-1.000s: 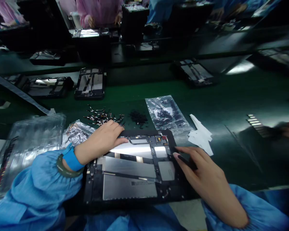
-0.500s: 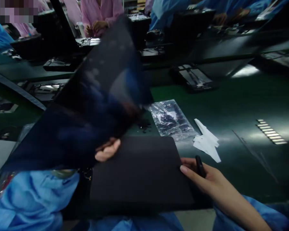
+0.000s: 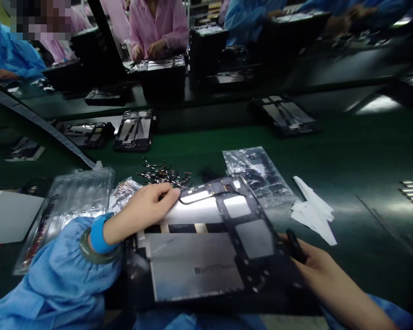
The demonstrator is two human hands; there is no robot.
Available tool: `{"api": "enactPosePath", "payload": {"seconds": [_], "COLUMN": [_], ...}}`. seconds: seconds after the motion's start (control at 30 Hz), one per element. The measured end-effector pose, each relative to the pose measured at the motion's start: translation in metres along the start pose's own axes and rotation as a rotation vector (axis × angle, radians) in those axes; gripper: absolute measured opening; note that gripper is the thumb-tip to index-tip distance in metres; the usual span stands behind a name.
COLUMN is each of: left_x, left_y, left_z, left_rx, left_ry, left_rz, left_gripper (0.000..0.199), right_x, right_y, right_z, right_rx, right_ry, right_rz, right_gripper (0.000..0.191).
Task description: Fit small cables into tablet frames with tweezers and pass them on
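Observation:
An opened tablet [image 3: 199, 261] lies in front of me with its inside up, showing a large silver battery and dark frame parts. My left hand [image 3: 154, 201] is closed on its far left edge, thumb on top, the other fingers partly hidden. At the tablet's right edge is my right hand [image 3: 309, 261], curled round a short black stick-like tool [image 3: 296, 247]; its fingertips are hidden behind the tablet. Just beyond the left hand, a loose pile of short black cables [image 3: 163, 174] rests on the green bench [image 3: 199, 146].
A clear plastic bag [image 3: 258, 174] and white paper scraps [image 3: 313, 208] lie beyond the tablet on the right. To the left are a clear plastic tray [image 3: 86, 192] and a white box [image 3: 10, 217]. Stacked tablets [image 3: 134, 130] stand farther back, where co-workers in pink and blue work.
Raised at the left with its glossy dark face showing, the tablet has come down over the plain black slab, inside up. My left hand has shifted to its far edge; my right hand stays at the right.

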State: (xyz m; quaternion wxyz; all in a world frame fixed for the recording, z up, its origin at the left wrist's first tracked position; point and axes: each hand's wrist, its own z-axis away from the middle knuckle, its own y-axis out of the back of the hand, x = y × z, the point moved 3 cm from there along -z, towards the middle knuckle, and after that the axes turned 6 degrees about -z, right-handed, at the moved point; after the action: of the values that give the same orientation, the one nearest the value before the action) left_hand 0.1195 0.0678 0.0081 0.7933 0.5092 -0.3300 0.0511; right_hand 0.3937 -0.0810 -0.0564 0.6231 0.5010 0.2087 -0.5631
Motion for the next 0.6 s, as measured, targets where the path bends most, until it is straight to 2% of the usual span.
{"api": "enactPosePath", "payload": {"seconds": [0.1,0.3,0.43,0.6], "left_x": [-0.002,-0.003,-0.004,-0.007], "left_y": [-0.004,0.0,0.002,0.0], "left_z": [-0.003,-0.006,-0.006,-0.007], "left_rx": [-0.054,-0.214,-0.239,-0.224], "left_ry": [-0.01,0.05,0.093,0.064], "left_rz": [-0.061,0.202,0.286,0.262], "left_gripper": [0.042,0.043,0.046,0.046], "right_x": [0.003,0.008,0.01,0.015], "right_y": [-0.003,-0.004,-0.004,-0.004], "right_z": [-0.001,-0.002,-0.001,-0.004], "right_rx": [-0.067,-0.1,-0.112,-0.109], "right_ry": [-0.047,-0.109,-0.157,-0.156], "right_rz": [-0.056,-0.124,-0.129,-0.108], "right_gripper": [0.045,0.051,0.056,0.059]}}
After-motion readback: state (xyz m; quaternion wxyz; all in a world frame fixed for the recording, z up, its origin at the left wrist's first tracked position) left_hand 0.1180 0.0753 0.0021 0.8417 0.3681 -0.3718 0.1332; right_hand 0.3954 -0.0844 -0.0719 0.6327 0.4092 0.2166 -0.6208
